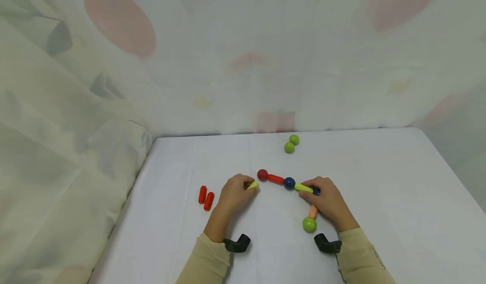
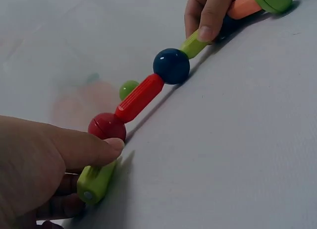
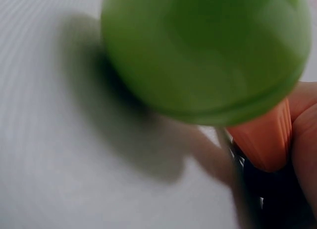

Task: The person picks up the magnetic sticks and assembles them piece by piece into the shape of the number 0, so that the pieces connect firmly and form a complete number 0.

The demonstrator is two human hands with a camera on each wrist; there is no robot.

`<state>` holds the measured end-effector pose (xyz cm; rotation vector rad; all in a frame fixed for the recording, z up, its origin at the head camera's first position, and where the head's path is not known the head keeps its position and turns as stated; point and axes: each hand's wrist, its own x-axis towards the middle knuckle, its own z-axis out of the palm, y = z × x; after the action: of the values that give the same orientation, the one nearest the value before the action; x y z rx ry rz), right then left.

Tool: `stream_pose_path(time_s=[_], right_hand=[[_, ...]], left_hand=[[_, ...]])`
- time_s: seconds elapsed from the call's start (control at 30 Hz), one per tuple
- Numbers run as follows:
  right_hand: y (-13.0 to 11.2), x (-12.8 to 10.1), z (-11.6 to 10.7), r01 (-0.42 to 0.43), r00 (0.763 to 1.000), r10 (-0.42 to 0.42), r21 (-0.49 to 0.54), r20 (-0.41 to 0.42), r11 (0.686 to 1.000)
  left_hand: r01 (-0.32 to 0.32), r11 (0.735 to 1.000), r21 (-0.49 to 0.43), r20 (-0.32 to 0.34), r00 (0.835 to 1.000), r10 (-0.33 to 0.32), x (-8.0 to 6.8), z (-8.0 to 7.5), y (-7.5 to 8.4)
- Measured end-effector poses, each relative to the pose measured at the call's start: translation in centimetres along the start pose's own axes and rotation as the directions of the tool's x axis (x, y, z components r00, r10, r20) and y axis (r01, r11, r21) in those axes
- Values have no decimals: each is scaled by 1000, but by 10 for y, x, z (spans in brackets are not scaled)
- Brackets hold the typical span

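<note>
A chain of toy pieces lies on the white table point(image 1: 379, 199): red ball point(image 1: 262, 174), red stick point(image 1: 275, 178), blue ball point(image 1: 289, 183), yellow-green stick point(image 1: 303, 187), a dark blue ball point(image 1: 316, 191), orange stick point(image 1: 313, 211) and green ball point(image 1: 309, 224). My right hand point(image 1: 309, 192) pinches the chain's yellow-green stick point(image 2: 194, 44) beside the dark blue ball. My left hand point(image 1: 248, 187) grips a loose yellow-green stick point(image 2: 96, 180), whose end is close to the red ball point(image 2: 107, 126). The green ball point(image 3: 203, 55) fills the right wrist view, with the orange stick point(image 3: 262, 137) behind it.
Two loose green balls point(image 1: 291, 144) lie together at the back of the table. A pair of short red sticks point(image 1: 206, 197) lies side by side left of my left hand. A patterned pale cloth point(image 1: 243, 56) hangs behind and to the left.
</note>
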<state>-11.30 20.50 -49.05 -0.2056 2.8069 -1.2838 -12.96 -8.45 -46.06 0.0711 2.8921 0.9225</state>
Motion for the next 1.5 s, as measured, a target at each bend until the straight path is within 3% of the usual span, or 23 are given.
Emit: stream_pose_path(time_s=[0.27, 0.8, 1.1, 1.5], right_hand=[[1, 1, 0, 18, 1000, -18, 7, -2, 1000], [0, 1, 0, 11, 1000, -11, 4, 7, 1000], [0, 0, -1, 15, 1000, -15, 10, 1, 1000], [1, 0, 0, 3, 1000, -3, 10, 2, 1000]], left_hand=[[25, 995, 97, -48, 999, -20, 0, 0, 0], [17, 999, 28, -65, 998, -16, 2, 7, 1], [40, 998, 51, -3, 999, -40, 2, 3, 0], [-4, 999, 45, 36, 999, 3, 3, 4, -1]])
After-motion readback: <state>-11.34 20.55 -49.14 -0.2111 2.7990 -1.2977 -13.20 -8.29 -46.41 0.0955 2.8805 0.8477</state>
